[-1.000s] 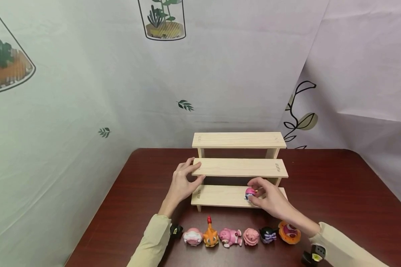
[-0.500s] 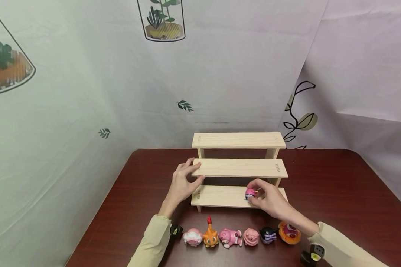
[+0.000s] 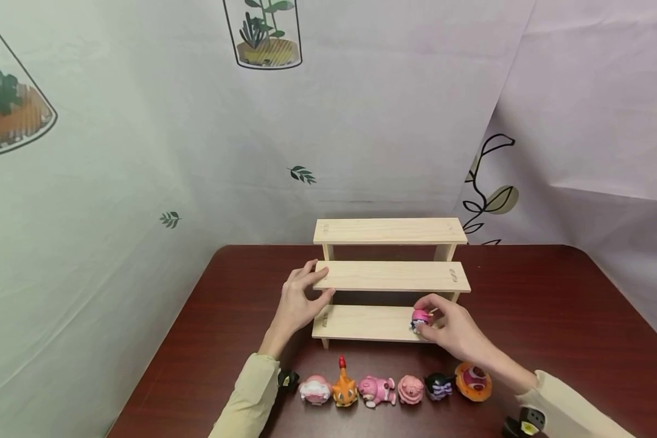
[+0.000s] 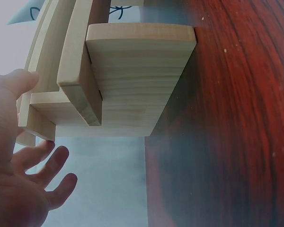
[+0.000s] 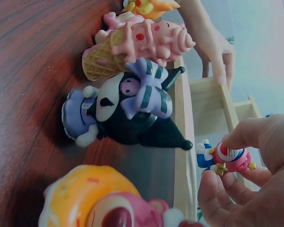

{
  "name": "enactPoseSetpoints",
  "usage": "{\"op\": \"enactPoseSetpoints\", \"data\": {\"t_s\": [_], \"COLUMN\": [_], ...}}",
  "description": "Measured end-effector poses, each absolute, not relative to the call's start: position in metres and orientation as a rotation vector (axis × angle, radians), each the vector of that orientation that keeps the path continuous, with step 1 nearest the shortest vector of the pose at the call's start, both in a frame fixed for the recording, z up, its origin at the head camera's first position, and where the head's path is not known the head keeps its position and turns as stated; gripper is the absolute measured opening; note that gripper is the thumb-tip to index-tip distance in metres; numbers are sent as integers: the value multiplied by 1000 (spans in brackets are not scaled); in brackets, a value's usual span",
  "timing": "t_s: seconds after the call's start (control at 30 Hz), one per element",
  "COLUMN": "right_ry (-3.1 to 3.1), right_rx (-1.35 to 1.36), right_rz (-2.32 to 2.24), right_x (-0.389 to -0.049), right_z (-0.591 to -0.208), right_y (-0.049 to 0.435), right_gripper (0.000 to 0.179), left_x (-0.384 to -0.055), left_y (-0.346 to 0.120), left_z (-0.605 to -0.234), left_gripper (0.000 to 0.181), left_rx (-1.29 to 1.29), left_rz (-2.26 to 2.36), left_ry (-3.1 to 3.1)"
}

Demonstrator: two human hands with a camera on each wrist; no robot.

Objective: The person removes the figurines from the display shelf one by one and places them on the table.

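Observation:
A three-tier wooden display shelf (image 3: 389, 276) stands on the table. At the left end of its middle tier, my left hand (image 3: 300, 298) grips the board between thumb and fingers; the other fingers hang loose in the left wrist view. My right hand (image 3: 454, 328) pinches a small pink-topped figurine (image 3: 420, 319) with white and blue on it, at the right part of the lowest tier. In the right wrist view its blue feet (image 5: 205, 160) are close to the board; whether they touch it I cannot tell.
Several figurines line up before the shelf: a pink-and-white one (image 3: 315, 389), an orange one (image 3: 345, 390), a pink bear (image 3: 376, 390), an ice-cream cone figurine (image 3: 411, 389), a black one with a purple bow (image 3: 439, 386), and an orange doughnut figurine (image 3: 473, 381). A printed cloth (image 3: 389, 121) hangs behind.
My right hand has shifted slightly to the right along the lowest tier with the pink-topped figurine. My left hand has stayed on the middle tier.

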State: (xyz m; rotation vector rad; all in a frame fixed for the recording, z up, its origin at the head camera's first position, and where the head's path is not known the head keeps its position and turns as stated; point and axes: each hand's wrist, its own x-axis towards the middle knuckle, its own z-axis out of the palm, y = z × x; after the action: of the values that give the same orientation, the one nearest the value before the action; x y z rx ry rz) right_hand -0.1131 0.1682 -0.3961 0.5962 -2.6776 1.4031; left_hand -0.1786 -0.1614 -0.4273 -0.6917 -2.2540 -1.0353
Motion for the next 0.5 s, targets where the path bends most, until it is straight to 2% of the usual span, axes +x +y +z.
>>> {"op": "enactPoseSetpoints", "data": {"t_s": [0.5], "right_ry": [-2610], "right_rx": [620], "right_rz": [1312], "right_x": [-100], "right_z": [-397], "right_y": [191], "right_gripper": [31], "left_x": [-179], "left_y": [-161], "left_z": [-428], "left_gripper": [44], "left_rx": [-689], "left_rz": [-1044], "left_ry": [-2256]}}
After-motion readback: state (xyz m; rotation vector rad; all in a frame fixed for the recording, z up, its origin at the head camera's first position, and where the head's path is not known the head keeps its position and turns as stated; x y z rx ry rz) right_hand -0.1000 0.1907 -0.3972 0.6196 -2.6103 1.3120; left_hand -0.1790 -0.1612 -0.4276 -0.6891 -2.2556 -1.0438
